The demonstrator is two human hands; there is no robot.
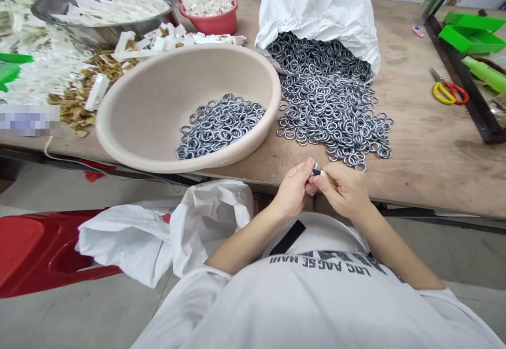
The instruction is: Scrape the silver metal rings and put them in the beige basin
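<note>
My left hand (293, 190) pinches a small grey metal ring (315, 165) at the table's front edge. Against it, my right hand (345, 187) has its thumb and fingers closed on a short black strip (317, 172) that touches the ring. Just beyond both hands, many loose grey rings (332, 106) spill from a white sack (316, 6). To the left stands a large beige basin (134, 112) with a heap of similar rings (221, 125) inside. Another black strip (289, 237) lies on my lap.
Scissors (450, 93) and green trays (470, 38) are at the right. A steel bowl (98, 30), a red bowl (211, 23) and piles of white and brown pieces (75, 96) are at the back left. White bags (213, 217) and a red stool (23, 254) are below the table.
</note>
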